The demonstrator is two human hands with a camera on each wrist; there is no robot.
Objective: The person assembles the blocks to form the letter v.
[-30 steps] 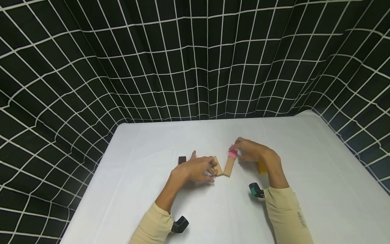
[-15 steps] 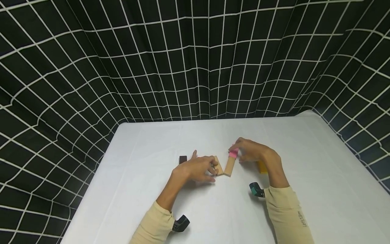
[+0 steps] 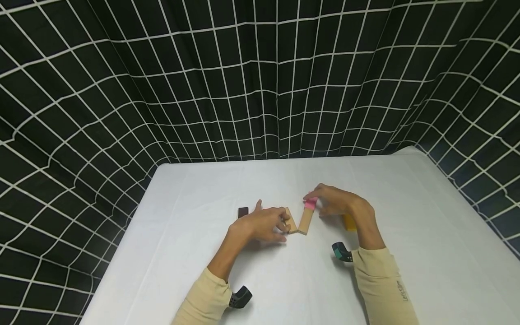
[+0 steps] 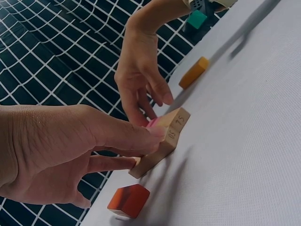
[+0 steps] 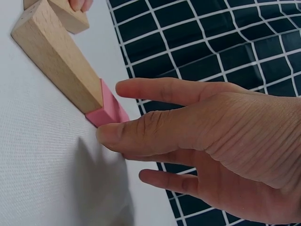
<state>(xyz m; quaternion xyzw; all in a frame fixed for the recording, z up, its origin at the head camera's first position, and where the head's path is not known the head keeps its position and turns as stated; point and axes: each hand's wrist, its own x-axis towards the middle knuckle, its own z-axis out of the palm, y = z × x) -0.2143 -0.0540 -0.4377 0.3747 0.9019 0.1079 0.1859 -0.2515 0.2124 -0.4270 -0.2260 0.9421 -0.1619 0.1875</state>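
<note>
Two natural wooden blocks lie on the white table in a V, their near ends meeting. My left hand pinches the left wooden block between thumb and fingers. Printed marks on the near ends look like "50" and "75" in the left wrist view. A small pink block sits against the far end of the right wooden block. With thumb on one side and index finger on the other, my right hand pinches the pink block. Part of the left block is hidden under my left fingers.
A yellow block lies by my right wrist, partly covered by it. Left of my left hand is a dark-topped block. The left wrist view has an orange-red block near the left fingers. A black curtain with white grid lines surrounds the table.
</note>
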